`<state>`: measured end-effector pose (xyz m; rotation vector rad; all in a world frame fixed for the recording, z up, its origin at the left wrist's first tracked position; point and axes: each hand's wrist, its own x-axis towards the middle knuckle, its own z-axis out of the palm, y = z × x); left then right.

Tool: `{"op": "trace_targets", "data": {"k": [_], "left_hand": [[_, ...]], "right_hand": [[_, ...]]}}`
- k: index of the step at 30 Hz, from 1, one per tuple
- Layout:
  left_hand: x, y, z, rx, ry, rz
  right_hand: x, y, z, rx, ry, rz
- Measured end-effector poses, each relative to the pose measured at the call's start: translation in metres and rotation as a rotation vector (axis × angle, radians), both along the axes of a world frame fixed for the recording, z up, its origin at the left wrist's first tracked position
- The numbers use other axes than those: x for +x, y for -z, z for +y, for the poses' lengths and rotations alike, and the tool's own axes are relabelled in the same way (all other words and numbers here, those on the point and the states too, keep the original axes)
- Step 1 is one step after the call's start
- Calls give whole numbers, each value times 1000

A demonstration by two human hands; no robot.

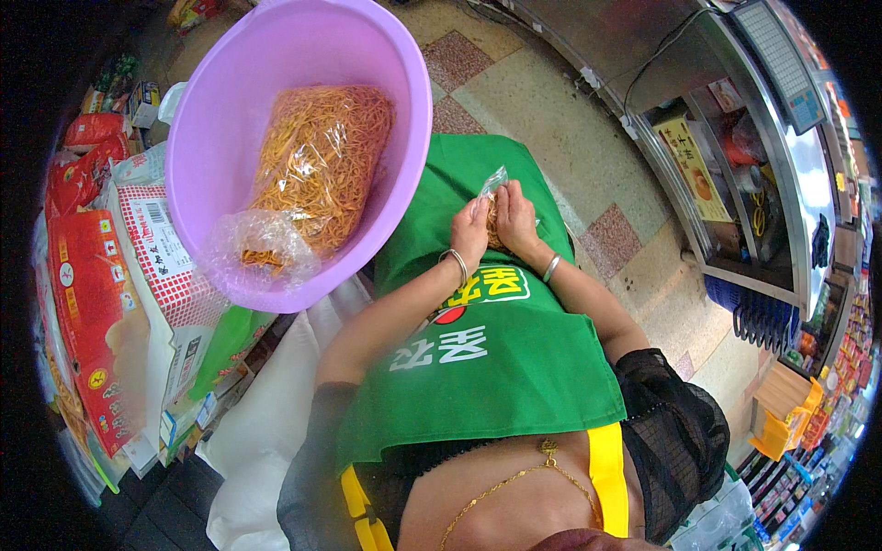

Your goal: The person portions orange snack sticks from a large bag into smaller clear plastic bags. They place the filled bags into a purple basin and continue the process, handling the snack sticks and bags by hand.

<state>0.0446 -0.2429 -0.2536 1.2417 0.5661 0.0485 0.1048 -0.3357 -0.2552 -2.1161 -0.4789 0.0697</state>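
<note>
Both of my hands are over the lap of a green apron point(482, 386), pinching the upper part of a small clear plastic bag point(493, 180). The small bag holds thin brownish strands, partly hidden by the fingers. My left hand point(471, 227) grips its left side, and my right hand point(514, 215) its right side, with the bag's top edge sticking up between them. To the left, a purple plastic basin point(227, 89) holds a large clear bag of orange-brown dried strands point(317, 165). That bag's crumpled mouth is open toward me, beside the basin's near rim.
Printed packaging bags point(96, 310) are stacked at the left, beside a white sack point(269, 413). A metal counter with shelves point(765, 227) stands at the right, with a blue basket point(744, 303) below it. Tiled floor point(551, 131) lies between counter and apron.
</note>
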Motion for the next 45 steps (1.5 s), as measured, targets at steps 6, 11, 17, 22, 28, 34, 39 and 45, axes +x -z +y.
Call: {"op": "trace_targets", "data": {"k": [6,11,17,22,28,34,39,45], "left_hand": [[0,5,-3,-8,-54,18],[1,9,-4,-35,-83,0],[1,10,-1,-199,-80,-30],[0,-18,2,-485,-8,-32],[-4,-10,2,-600,17,79],[-6,-1,1,-583,38,106],[-5,-10,-3,-586,10,134],[-7,-15,-1,-712,3,163]], "right_hand": [[0,0,1,-8,-6,9],[0,-2,2,-3,-11,7],[2,-1,1,-5,-4,43],[3,0,1,53,4,75],[-8,0,1,-289,-21,-81],[-11,-5,0,-264,-30,-1],[-10,-3,-3,-214,-46,-4],[-9,-1,-4,-208,-89,-9]]}}
